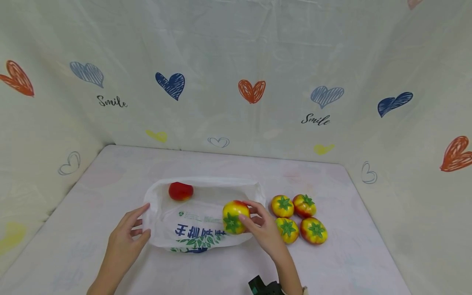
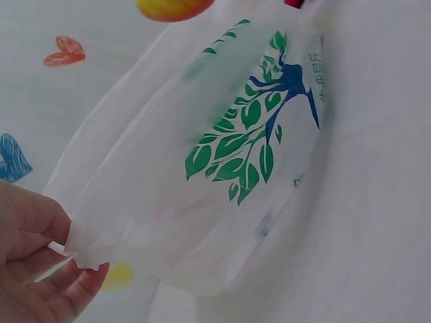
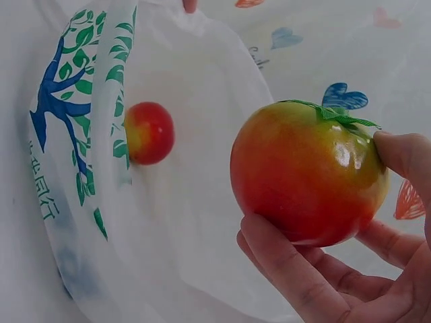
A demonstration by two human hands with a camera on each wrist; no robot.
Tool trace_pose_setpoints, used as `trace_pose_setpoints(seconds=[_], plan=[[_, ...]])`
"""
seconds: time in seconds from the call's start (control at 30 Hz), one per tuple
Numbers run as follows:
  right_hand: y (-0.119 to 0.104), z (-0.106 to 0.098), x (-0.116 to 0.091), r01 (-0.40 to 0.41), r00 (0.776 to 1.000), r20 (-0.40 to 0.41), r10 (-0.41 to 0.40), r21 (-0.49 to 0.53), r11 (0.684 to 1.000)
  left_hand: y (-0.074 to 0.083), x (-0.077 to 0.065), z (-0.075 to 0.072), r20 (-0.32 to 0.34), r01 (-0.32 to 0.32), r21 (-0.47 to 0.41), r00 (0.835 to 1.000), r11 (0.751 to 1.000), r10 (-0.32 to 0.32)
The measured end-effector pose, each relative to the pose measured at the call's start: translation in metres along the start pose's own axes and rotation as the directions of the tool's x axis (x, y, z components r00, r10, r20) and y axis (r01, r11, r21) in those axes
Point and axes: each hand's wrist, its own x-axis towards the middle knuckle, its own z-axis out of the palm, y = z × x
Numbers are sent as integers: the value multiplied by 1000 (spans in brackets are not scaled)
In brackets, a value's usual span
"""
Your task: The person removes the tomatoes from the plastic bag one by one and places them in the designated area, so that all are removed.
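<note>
My right hand (image 1: 266, 231) grips a red and yellow tomato (image 1: 232, 211) with a green leafy top, over the right part of a white plastic bag (image 1: 200, 180). In the right wrist view, thumb and fingers hold that tomato (image 3: 303, 182) from opposite sides. At the bag's left end my left hand (image 1: 125, 239) holds its edge; the left wrist view has the fingers (image 2: 84, 286) pinching the thin plastic. The bag lies with its mouth spread, printed with green leaves and blue characters. Inside, toward the back left, rests another tomato (image 1: 180, 191), its red side showing.
Several more tomatoes (image 1: 282, 206) sit in a close group on the white-covered table (image 1: 354, 262), right of the bag. A pale curtain (image 1: 221, 49) with printed hearts stands behind the table and along both sides.
</note>
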Motion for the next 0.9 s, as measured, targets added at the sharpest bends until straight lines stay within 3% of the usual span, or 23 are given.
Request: trace_pose_setpoints(seconds=[0.57, 0.9], plan=[[13, -19, -26, -77, 984, -153, 91, 94, 993, 1, 0, 0, 27, 38, 1, 999, 999, -38], [22, -32, -37, -100, 952, -279, 122, 93, 991, 1, -1, 1, -5, 9, -13, 1000, 1000, -9]])
